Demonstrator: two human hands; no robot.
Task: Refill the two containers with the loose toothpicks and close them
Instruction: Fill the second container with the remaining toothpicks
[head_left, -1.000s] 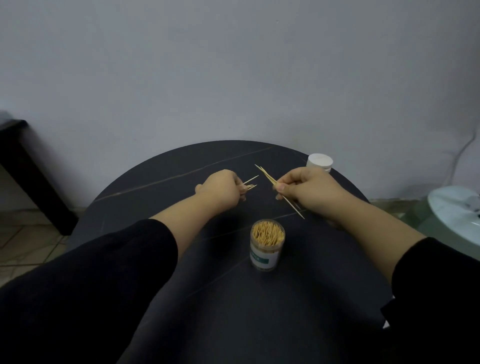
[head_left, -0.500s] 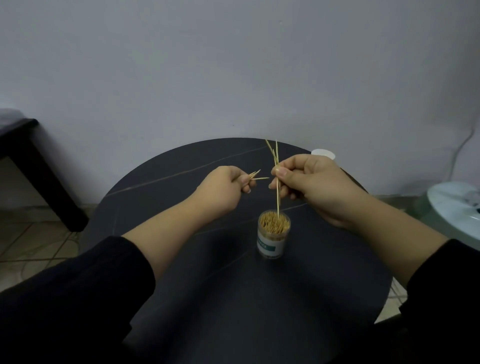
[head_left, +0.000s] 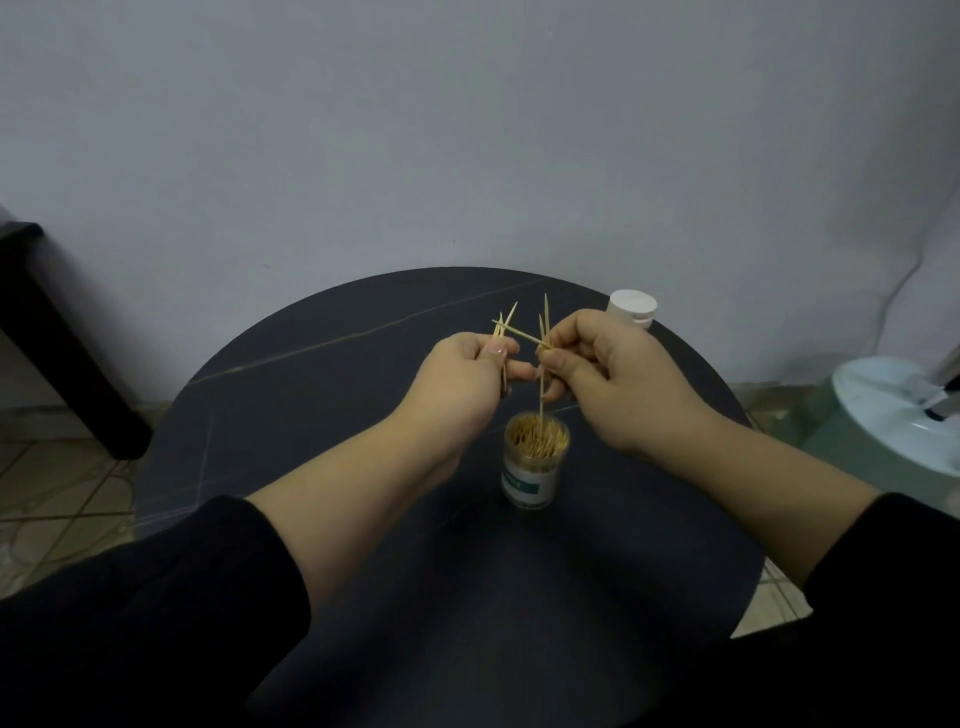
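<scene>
The left hand (head_left: 465, 382) pinches a few toothpicks (head_left: 500, 327) above the open jar (head_left: 535, 467), which looks nearly full yet uncapped, while the right hand (head_left: 618, 374) pinches others upright into its mouth; a white cap (head_left: 632, 306) stands beyond, so closing remains.

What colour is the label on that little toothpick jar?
The label is white with a teal band; head view shows it.

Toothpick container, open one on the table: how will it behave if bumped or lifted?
Probably tippy: the toothpick container stands upright, taller than wide, on the smooth dark table. It's open with toothpicks packed to the rim, so a tip would likely spill them. Likely light: small, clear plastic.
</scene>
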